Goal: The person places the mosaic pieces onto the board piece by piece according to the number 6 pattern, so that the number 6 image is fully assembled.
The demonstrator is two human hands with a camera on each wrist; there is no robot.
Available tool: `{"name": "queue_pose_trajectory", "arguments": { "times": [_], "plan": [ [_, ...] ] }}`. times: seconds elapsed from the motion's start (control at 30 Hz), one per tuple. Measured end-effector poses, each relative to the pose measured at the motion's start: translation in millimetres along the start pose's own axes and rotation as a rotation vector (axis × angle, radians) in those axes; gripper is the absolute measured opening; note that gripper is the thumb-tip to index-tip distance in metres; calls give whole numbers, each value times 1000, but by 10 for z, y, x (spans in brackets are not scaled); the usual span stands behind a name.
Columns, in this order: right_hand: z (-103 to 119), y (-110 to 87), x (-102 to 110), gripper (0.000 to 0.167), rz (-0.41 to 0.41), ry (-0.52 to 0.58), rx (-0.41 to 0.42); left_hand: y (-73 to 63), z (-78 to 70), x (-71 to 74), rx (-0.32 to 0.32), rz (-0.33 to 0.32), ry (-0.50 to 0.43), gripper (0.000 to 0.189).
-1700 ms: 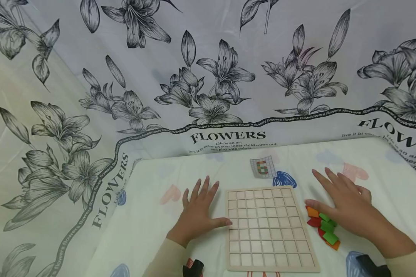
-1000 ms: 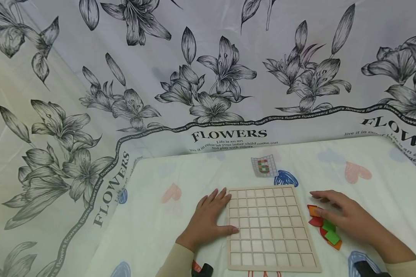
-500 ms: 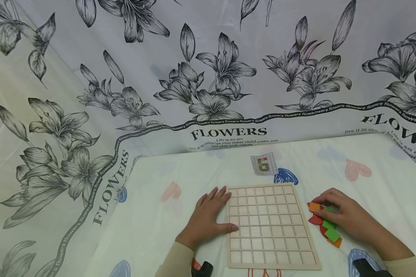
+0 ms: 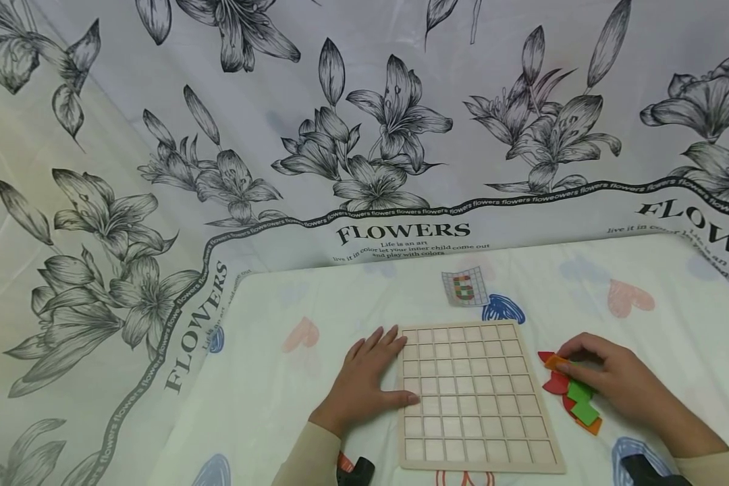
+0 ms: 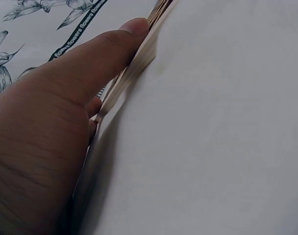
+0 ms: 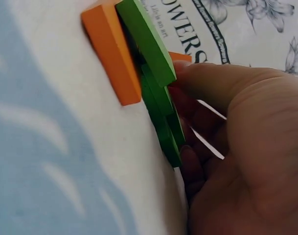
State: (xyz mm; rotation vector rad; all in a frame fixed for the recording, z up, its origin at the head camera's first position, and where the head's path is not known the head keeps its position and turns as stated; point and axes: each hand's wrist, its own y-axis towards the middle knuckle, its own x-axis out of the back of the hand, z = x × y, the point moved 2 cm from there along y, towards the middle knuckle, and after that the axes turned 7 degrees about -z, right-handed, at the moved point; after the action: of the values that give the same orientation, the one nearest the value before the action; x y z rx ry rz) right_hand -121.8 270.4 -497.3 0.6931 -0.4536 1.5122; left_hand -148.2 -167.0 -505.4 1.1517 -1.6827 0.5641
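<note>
Head view shows an orange block [image 4: 555,362] at the far end of a small pile on the cloth, just beyond the right side of a wooden grid board [image 4: 470,395], with the thumb and fingers of the right hand [image 4: 616,378] pinching it. Red pieces [image 4: 556,384] lie beside it, green blocks [image 4: 585,412] overlap below, and another orange block [image 4: 590,426] sits at the near end. The person's left hand [image 4: 361,388] rests at the board's left edge, its fingers extended and its thumb apart from them, the thumb tip on the frame. Beyond the board lies a small gridded card [image 4: 465,287] bearing coloured squares. Pale hearts [image 4: 301,335] and blue shapes pattern the light tablecloth [image 4: 267,405]. Behind it, a sheet printed with lilies [image 4: 395,121] carries the large word "FLOWERS" [image 4: 403,233], over "Life is an art", "live it in color let your inner child come out" and "and play with colors". The same heading runs slanted at left and is cut off at right, while a dark wavy band [image 4: 401,213] repeats "flowers" in small letters.
</note>
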Motion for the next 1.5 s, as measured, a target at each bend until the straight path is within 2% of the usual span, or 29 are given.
{"name": "queue_pose_trajectory", "arguments": {
  "times": [0.27, 0.53, 0.97, 1.27, 1.5],
  "plan": [
    [-7, 6, 14, 11, -52, 22, 9, -3, -32, 38, 8, 3, -13, 107],
    [18, -3, 23, 18, -99, 59, 20, -1, -32, 34, 14, 5, -15, 108],
    [90, 2, 56, 19, -129, 84, 19, -1, -26, 30, 22, 4, -28, 107],
    [250, 15, 83, 19, -128, 114, 20, -12, -35, 54, 23, 3, -25, 107],
    [451, -1, 83, 20, -136, 154, 79, -6, -29, 35, 15, -1, -15, 107]
  ]
}}
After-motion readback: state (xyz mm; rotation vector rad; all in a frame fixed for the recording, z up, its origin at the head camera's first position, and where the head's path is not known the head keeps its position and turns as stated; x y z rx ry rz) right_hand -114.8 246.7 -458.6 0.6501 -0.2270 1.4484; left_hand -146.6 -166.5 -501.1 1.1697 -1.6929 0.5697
